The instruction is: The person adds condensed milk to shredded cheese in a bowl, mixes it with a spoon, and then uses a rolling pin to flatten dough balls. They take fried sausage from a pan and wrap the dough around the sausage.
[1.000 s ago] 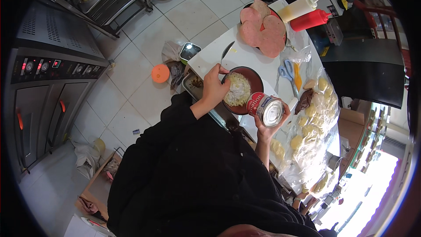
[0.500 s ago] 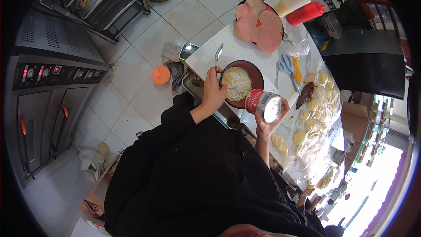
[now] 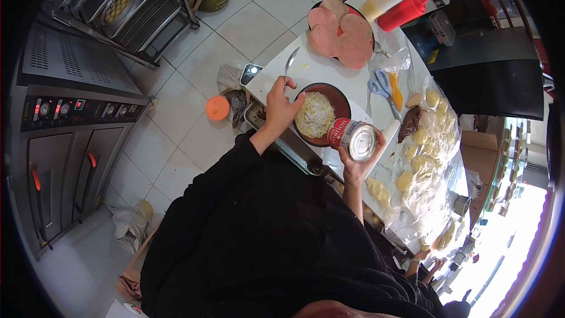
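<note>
My left hand (image 3: 281, 108) is beside the left rim of a brown bowl (image 3: 339, 100), its fingers curled around a metal spoon (image 3: 291, 60). The spoon points away from me over the table; its lower end is hidden in my fingers. Pale yellow shreds (image 3: 312, 113), which look like grated cheese, sit in the bowl with a white substance on top. My right hand (image 3: 354, 168) grips a red-and-white tin can (image 3: 347, 135) near the bowl's right front edge. The can is tilted towards the bowl, and its silvery end faces up. Its other end is hidden.
A plate of round pink meat slices (image 3: 342, 36), a white squeeze bottle (image 3: 385, 1) and a red one (image 3: 403, 13) stand at the back. Scissors (image 3: 386, 95) and plastic-covered dough pieces (image 3: 421, 165) lie to the right. Ovens (image 3: 82, 106) stand left. Another person's hand (image 3: 421, 254) shows at lower right.
My left hand has moved slightly away from me along with the spoon, its thumb now further from the fingertips. The can stays tilted by the bowl in my right hand. The whole view has shifted a little.
</note>
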The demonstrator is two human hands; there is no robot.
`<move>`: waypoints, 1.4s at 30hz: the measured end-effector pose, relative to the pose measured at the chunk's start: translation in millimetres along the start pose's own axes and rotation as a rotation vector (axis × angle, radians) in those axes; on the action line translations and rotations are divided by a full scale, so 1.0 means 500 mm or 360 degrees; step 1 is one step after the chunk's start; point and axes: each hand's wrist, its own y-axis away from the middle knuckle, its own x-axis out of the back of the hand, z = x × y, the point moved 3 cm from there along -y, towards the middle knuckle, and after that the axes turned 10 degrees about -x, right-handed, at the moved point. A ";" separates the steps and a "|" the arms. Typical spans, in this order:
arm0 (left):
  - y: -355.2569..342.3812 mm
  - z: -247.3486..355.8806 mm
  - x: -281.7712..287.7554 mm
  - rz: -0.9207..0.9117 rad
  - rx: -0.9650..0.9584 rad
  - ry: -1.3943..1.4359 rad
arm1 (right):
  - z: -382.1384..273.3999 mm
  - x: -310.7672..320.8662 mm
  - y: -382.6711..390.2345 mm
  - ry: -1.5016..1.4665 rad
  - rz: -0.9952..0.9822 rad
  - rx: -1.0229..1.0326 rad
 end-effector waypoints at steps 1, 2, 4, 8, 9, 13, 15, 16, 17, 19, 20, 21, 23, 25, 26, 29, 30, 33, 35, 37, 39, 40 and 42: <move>0.000 -0.004 -0.004 -0.0001 -0.0008 0.0001 | 0.005 0.004 0.000 -0.0003 0.0003 0.0006; 0.001 -0.009 -0.012 -0.0021 -0.0108 0.0007 | 0.013 0.007 0.001 0.0106 0.0005 -0.0030; 0.004 -0.006 -0.017 -0.0043 -0.0212 0.0009 | 0.002 0.006 0.005 0.0063 0.0056 -0.0057; 0.028 0.004 -0.016 -0.0044 -0.0239 -0.0105 | -0.019 0.010 -0.005 -0.0127 0.0031 0.0115; 0.034 0.003 -0.013 -0.0004 -0.0266 -0.0163 | -0.012 0.013 -0.006 0.0046 0.0023 0.0005; 0.046 0.010 -0.015 -0.0054 -0.0193 -0.0152 | -0.036 0.008 -0.013 -0.0120 0.0071 0.0048; 0.054 0.002 -0.015 -0.0027 -0.0169 -0.0173 | -0.032 0.009 -0.020 -0.0058 0.0052 0.0050; 0.055 0.006 -0.014 -0.0028 -0.0175 -0.0170 | -0.021 0.009 -0.027 0.0175 0.0015 -0.0075; 0.056 0.009 -0.012 -0.0044 -0.0138 -0.0166 | -0.009 0.010 -0.031 0.0407 -0.0022 -0.0200; 0.056 0.007 -0.010 -0.0053 -0.0098 -0.0163 | -0.013 0.009 -0.033 0.0374 -0.0028 -0.0134; 0.058 0.003 -0.010 -0.0041 -0.0135 -0.0153 | -0.026 0.002 -0.032 0.0191 -0.0052 -0.0081; 0.059 0.001 -0.009 -0.0030 -0.0172 -0.0144 | -0.034 -0.001 -0.031 0.0007 -0.0077 -0.0028; 0.058 0.009 -0.008 -0.0044 -0.0124 -0.0113 | -0.029 0.007 -0.032 0.0243 -0.0111 -0.0056; 0.058 0.009 -0.008 -0.0048 -0.0069 -0.0085 | -0.019 0.012 -0.031 0.0426 -0.0086 -0.0052; 0.058 0.007 -0.010 -0.0046 -0.0088 -0.0080 | -0.030 0.005 -0.029 0.0050 -0.0084 -0.0050; 0.057 0.014 -0.009 -0.0043 -0.0072 -0.0064 | -0.019 0.012 -0.044 0.0440 -0.0189 -0.0038; 0.058 0.015 -0.008 -0.0040 -0.0035 -0.0051 | -0.012 0.009 -0.045 0.0470 -0.0162 -0.0128; 0.062 0.004 -0.010 0.0002 -0.0187 -0.0067 | -0.055 -0.005 -0.049 0.0058 -0.0167 0.0064; 0.060 0.009 -0.010 -0.0017 -0.0154 -0.0082 | -0.053 -0.001 -0.057 0.0103 -0.0194 0.0062; 0.058 0.013 -0.009 -0.0022 -0.0129 -0.0092 | -0.021 0.000 -0.064 0.0504 -0.0219 -0.0065; 0.059 0.013 -0.009 -0.0089 -0.0058 -0.0070 | -0.025 0.002 -0.069 0.0501 -0.0207 0.0011; 0.061 0.008 -0.009 -0.0091 -0.0048 -0.0074 | -0.043 -0.006 -0.065 0.0322 -0.0229 0.0043; 0.060 0.002 -0.010 0.0011 -0.0204 -0.0137 | -0.049 -0.014 -0.063 0.0311 -0.0284 0.0048</move>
